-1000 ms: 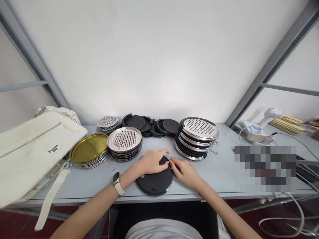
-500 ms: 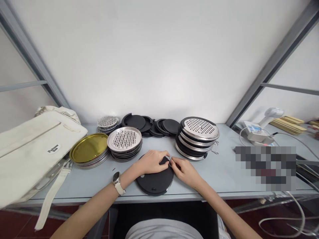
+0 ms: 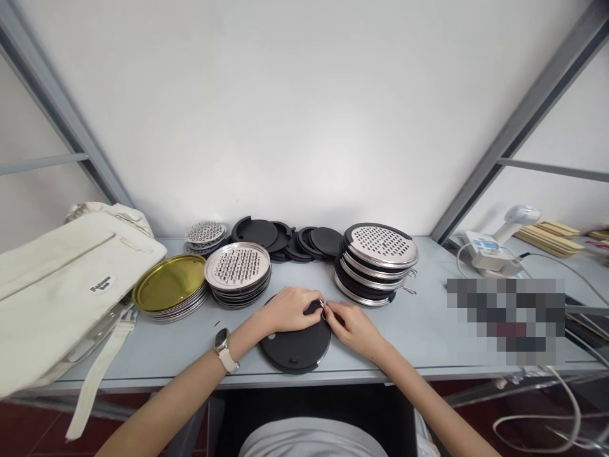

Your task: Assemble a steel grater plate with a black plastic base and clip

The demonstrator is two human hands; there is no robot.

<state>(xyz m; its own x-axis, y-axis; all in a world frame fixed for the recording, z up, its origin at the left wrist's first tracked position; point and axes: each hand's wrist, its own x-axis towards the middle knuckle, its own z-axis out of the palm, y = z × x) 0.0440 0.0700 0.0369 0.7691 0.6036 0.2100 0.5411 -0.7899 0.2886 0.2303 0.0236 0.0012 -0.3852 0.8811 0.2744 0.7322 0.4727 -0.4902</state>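
A round black disc (image 3: 299,348) lies on the table in front of me, with a bright metal rim showing at its lower right. My left hand (image 3: 289,310) rests over its upper part, fingers curled closed at the far right edge. At that edge is a small metal clip or ring (image 3: 321,304), partly hidden by fingertips. My right hand (image 3: 351,325) pinches this metal piece between thumb and fingers. Behind my hands stand a stack of grater plates (image 3: 238,266) and, to the right, a stack of black-rimmed grater discs (image 3: 383,247) with metal loops sticking out.
Gold and silver lids (image 3: 169,282) are stacked at left beside a cream bag (image 3: 85,279). Black round parts (image 3: 326,242) and small grater discs (image 3: 205,233) lie along the wall. At right are a white scanner (image 3: 518,219) on its stand, cables and a blurred-out area.
The small metal piece has tilted slightly between my fingertips. Both hands have stayed almost in place on the black disc.
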